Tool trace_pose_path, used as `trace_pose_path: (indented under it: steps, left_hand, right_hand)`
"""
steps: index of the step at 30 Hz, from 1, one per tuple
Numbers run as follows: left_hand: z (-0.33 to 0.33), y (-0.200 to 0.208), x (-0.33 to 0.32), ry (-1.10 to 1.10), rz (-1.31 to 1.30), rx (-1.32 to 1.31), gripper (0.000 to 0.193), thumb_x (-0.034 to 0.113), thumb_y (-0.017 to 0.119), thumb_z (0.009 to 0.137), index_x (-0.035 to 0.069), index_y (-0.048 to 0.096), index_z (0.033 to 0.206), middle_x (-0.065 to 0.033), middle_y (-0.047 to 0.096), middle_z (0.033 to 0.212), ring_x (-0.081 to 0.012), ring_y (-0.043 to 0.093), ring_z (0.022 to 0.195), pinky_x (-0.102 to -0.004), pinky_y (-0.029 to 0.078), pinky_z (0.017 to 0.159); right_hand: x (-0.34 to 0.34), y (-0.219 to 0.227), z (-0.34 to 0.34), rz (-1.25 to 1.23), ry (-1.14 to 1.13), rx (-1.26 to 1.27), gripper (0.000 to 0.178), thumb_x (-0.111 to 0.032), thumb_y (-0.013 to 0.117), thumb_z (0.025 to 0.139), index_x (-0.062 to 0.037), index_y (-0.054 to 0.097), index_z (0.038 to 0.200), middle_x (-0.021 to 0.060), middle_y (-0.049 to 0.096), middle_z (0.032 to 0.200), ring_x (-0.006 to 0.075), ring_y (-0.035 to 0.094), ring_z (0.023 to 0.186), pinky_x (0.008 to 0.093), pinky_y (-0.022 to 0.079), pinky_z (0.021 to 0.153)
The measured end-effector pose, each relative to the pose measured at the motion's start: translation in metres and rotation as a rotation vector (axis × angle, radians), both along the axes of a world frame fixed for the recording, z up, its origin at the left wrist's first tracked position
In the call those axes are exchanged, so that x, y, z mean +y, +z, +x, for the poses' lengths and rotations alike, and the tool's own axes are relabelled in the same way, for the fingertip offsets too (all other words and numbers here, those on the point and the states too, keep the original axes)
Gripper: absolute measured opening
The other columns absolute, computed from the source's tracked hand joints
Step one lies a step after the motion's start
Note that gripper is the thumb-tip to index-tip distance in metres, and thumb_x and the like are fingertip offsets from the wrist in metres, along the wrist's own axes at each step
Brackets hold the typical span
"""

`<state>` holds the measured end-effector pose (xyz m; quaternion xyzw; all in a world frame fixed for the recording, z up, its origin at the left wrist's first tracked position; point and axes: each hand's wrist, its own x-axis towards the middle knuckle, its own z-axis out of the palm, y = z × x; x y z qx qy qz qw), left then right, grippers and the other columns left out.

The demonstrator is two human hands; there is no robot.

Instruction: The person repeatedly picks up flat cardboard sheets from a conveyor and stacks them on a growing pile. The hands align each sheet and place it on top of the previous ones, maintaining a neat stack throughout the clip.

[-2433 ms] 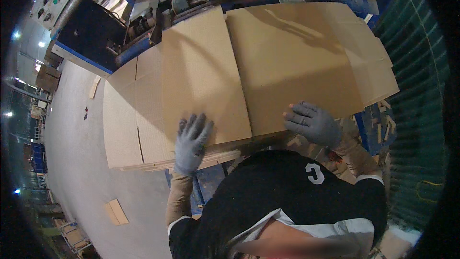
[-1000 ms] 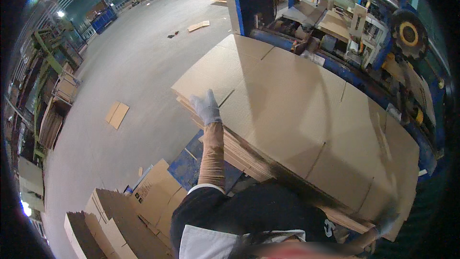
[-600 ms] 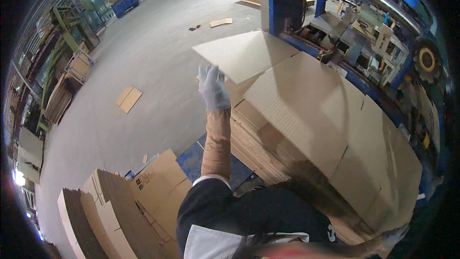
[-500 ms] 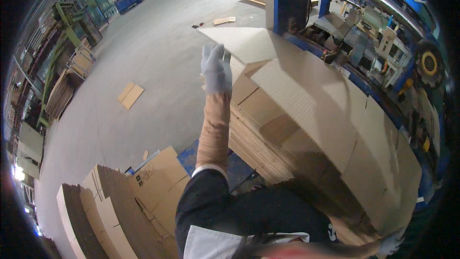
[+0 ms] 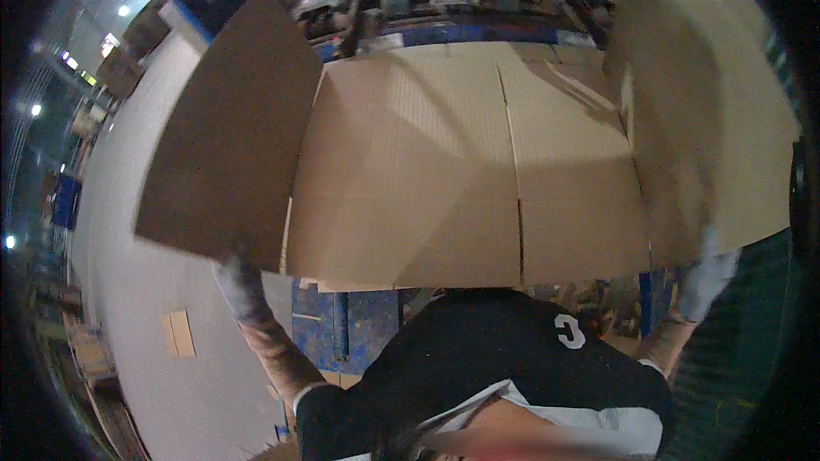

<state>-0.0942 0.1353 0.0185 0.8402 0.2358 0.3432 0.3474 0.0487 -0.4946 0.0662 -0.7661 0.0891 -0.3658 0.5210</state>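
A wide brown cardboard sheet [image 5: 410,171] with creases and slots spans the view before me. Its left panel [image 5: 231,128] and right panel [image 5: 726,119] are bent upward from the middle. My left hand [image 5: 241,288], in a pale glove, grips the lower edge of the left panel, its fingers partly hidden by the board. At the lower edge of the right panel, my right hand [image 5: 709,282], also gloved and blurred, holds the board with its fingers mostly out of sight.
Beyond the sheet runs a machine with a blue frame [image 5: 478,34]. A blue, worn platform [image 5: 371,324] shows between the sheet and my left arm. On the grey floor [image 5: 145,265] to the left lies a flat cardboard piece [image 5: 179,334].
My view has turned right toward the machine. My left hand, raised beside the cardboard before, now holds its left panel. Both side panels have come up.
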Motion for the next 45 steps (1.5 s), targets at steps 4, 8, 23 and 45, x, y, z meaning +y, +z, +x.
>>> trace_pose_path:
  steps: [4,8,23,45]
  left_hand:
    - [0.035,-0.017,-0.095,-0.341,0.193,0.073,0.048,-0.010,0.055,0.077,0.001,0.055,0.124,-0.0188,0.052,0.132,-0.0335,0.051,0.120,-0.0386,0.039,0.102]
    - [0.071,-0.029,-0.129,-0.629,0.692,0.309,0.052,-0.001,0.053,0.076,0.006,0.053,0.127,-0.0196,0.047,0.136,-0.0387,0.043,0.127,-0.0507,0.028,0.109]
    - [0.184,-0.041,-0.093,-0.741,0.826,0.208,0.058,0.017,0.059,0.081,0.013,0.044,0.137,-0.0148,0.045,0.138,-0.0361,0.042,0.127,-0.0533,0.025,0.109]
    - [0.135,-0.079,0.044,0.918,0.271,0.347,0.074,0.056,0.050,0.089,-0.002,0.043,0.134,-0.0252,0.046,0.133,-0.0402,0.045,0.122,-0.0521,0.039,0.099]
  right_hand:
    - [0.070,-0.023,-0.002,-1.161,0.736,0.112,0.031,-0.008,0.059,0.076,-0.0078,0.065,0.107,0.0152,0.059,0.122,0.0330,0.052,0.120,0.0480,0.034,0.106]
    - [0.095,-0.061,0.027,-1.370,0.880,0.025,0.037,-0.019,0.063,0.076,-0.0186,0.062,0.113,0.0091,0.056,0.129,0.0322,0.048,0.124,0.0518,0.032,0.107]
    - [0.084,-0.072,0.171,-1.325,0.832,0.060,0.073,-0.064,0.058,0.075,-0.0059,0.058,0.120,0.0154,0.051,0.132,0.0358,0.046,0.123,0.0470,0.034,0.104]
    - [-0.017,-0.107,0.144,-0.842,-0.589,0.198,0.059,-0.049,0.059,0.084,-0.0065,0.052,0.125,0.0214,0.049,0.132,0.0386,0.049,0.119,0.0483,0.043,0.094]
